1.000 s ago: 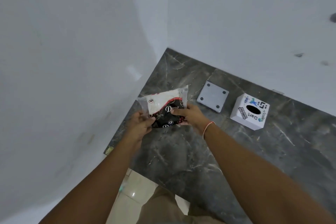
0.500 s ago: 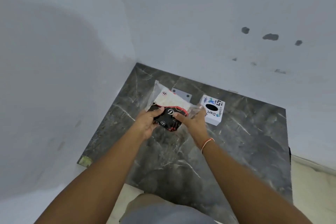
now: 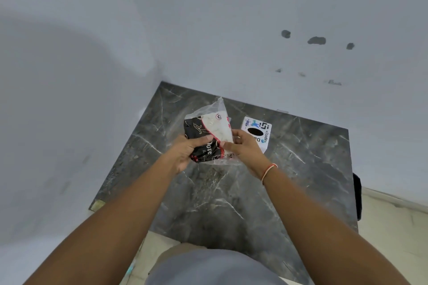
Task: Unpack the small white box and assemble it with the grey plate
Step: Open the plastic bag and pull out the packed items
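A clear plastic packet [image 3: 209,133] with black, white and red contents is held up between both hands above the dark marble slab [image 3: 231,192]. My left hand [image 3: 185,152] grips its lower left side. My right hand [image 3: 245,148] pinches its lower right edge. The small white box [image 3: 257,131], printed with logos and a black oval hole on top, stands on the slab just right of the packet, partly behind my right hand. The grey plate is hidden behind the packet.
The slab sits in a corner between two white walls [image 3: 231,30]. The right wall has several dark marks [image 3: 316,40]. Pale floor tiles [image 3: 393,227] lie to the right and below. My grey shirt [image 3: 208,268] fills the bottom edge.
The packet has turned from lying sideways to standing more upright between my hands. The view has shifted, and the grey plate is now hidden behind the packet.
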